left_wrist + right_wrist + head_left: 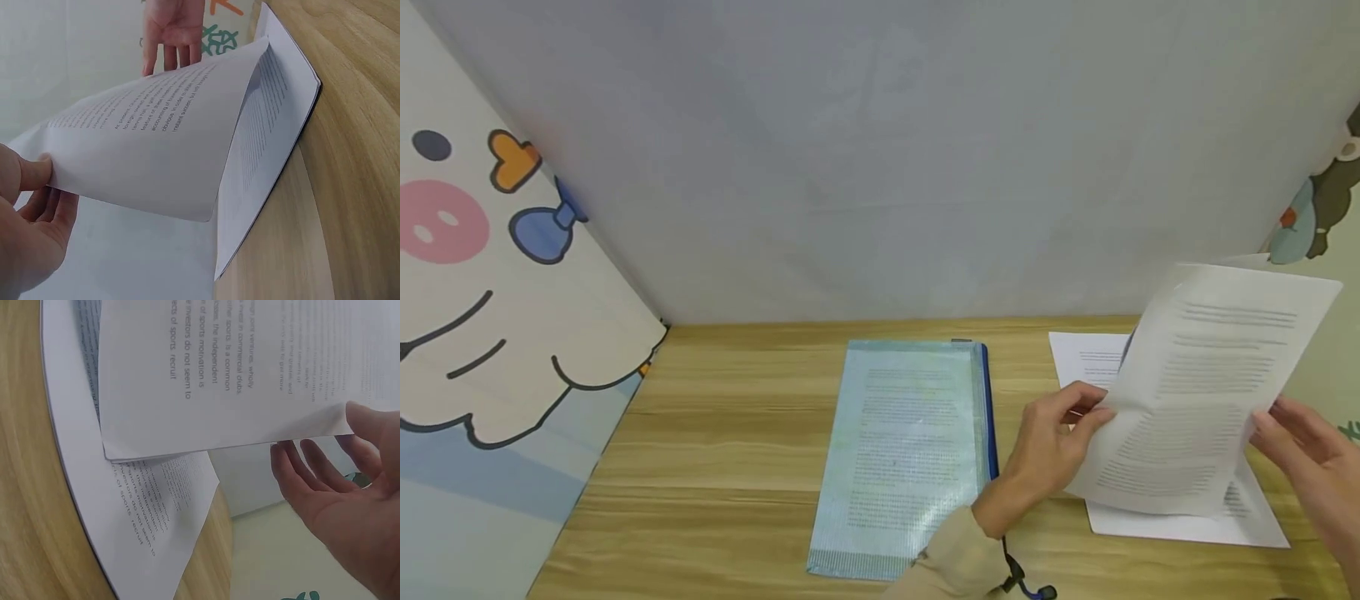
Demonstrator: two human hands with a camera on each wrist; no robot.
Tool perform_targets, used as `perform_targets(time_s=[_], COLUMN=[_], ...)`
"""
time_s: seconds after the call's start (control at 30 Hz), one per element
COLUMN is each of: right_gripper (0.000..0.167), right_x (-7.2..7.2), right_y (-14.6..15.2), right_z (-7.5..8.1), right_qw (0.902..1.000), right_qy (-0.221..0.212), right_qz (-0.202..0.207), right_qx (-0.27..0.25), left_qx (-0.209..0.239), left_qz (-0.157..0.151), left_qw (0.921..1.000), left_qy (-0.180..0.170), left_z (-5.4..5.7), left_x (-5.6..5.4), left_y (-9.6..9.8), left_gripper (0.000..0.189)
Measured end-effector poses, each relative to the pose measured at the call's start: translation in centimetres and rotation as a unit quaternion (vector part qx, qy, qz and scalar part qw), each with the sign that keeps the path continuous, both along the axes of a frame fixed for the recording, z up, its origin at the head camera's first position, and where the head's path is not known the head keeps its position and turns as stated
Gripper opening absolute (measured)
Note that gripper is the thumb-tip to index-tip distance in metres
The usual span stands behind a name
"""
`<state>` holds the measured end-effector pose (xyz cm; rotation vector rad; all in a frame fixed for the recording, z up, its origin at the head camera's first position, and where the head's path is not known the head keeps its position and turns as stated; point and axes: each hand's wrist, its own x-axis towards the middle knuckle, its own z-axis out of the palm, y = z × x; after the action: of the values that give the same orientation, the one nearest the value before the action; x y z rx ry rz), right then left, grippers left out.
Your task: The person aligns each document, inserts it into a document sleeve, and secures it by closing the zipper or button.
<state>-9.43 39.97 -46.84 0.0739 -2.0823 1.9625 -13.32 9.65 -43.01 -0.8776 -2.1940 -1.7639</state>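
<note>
A few printed paper sheets (pixel 1195 400) are held up, tilted and bowed, over the right part of the table. My left hand (pixel 1052 433) pinches their left edge between thumb and fingers. At the opposite edge, my right hand (pixel 1311 454) grips them, thumb in front and fingers behind, as the right wrist view shows. Beneath lies a stack of printed paper (pixel 1262 521), partly covered by the raised sheets. Left of it, a translucent pale blue zip folder (pixel 910 450) with a printed page inside lies flat, my left forearm crossing its lower right corner.
The wood-grain table (pixel 715 450) runs back to a grey-white fabric wall (pixel 880 167). A cartoon-printed panel (pixel 512 317) stands on the left, and a pale green one rises on the right. A dark cord (pixel 1018 575) hangs by my left sleeve (pixel 962 558).
</note>
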Motion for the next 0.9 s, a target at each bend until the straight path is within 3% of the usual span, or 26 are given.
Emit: perform_targets(time_s=[0.1, 0.17, 0.33, 0.4, 0.5, 0.67, 0.9], right_gripper=[0.048, 0.051, 0.051, 0.049, 0.043, 0.035, 0.035], right_x=[-0.1, -0.1, -0.3, -0.3, -0.3, -0.2, -0.2], right_y=[-0.1, -0.2, -0.3, -0.3, -0.4, -0.3, -0.3], right_z=[0.1, 0.1, 0.3, 0.3, 0.3, 0.4, 0.3], right_qw=[0.9999, 0.9995, 0.9981, 0.9990, 0.9983, 0.9951, 0.9928], right_qy=[0.007, 0.004, 0.004, 0.021, 0.054, 0.092, 0.104], right_qz=[0.013, 0.011, 0.013, 0.024, 0.022, -0.036, -0.060], right_qx=[-0.002, 0.028, 0.060, 0.032, -0.001, -0.009, 0.001], left_qx=[0.006, 0.013, 0.017, 0.023, 0.036, 0.051, 0.053], left_qz=[-0.022, -0.034, -0.031, -0.027, -0.022, -0.010, 0.024], left_qw=[0.9993, 0.9983, 0.9949, 0.9943, 0.9949, 0.9965, 0.9978], left_qy=[0.029, 0.045, 0.094, 0.101, 0.091, 0.065, 0.032], left_z=[0.2, 0.3, 0.4, 0.4, 0.2, -0.3, -0.8], left_x=[0.1, 0.1, 0.1, 0.0, -0.1, -0.3, -0.4], left_y=[-0.2, -0.4, -0.7, -0.8, -0.9, -1.1, -1.2], left_gripper=[0.010, 0.010, 0.008, 0.009, 0.010, 0.012, 0.013])
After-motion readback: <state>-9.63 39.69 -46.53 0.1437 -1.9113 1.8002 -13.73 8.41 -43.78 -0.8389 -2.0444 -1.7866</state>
